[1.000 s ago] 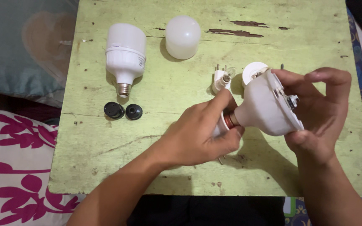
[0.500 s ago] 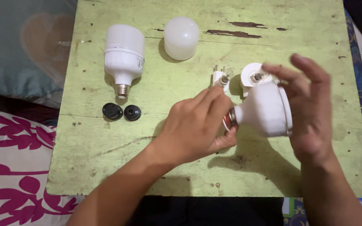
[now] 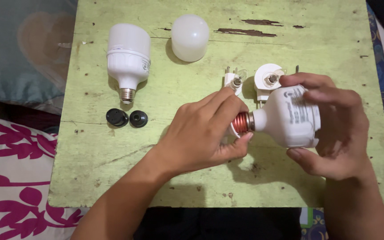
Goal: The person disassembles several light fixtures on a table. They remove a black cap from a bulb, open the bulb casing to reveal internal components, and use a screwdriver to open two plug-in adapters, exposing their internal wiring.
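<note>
The right hand (image 3: 334, 129) is gripping the white plastic bulb housing (image 3: 290, 118) sideways, steadying it, while the left hand (image 3: 205, 131) is pinching a small white fitting (image 3: 235, 130) at its coppery screw base (image 3: 242, 122) above the worn green worktop (image 3: 112, 151).

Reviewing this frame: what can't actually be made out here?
Head view only:
- The end of the bulb body's copper screw base: covered by the left hand, so whether a white part sits on it is unclear.
- The bulb body's open end: turned away and wrapped by the right hand.
- The print on the bulb body: too small to make out.
- The two small plug parts behind the hands: partly hidden by the fingers.
</note>
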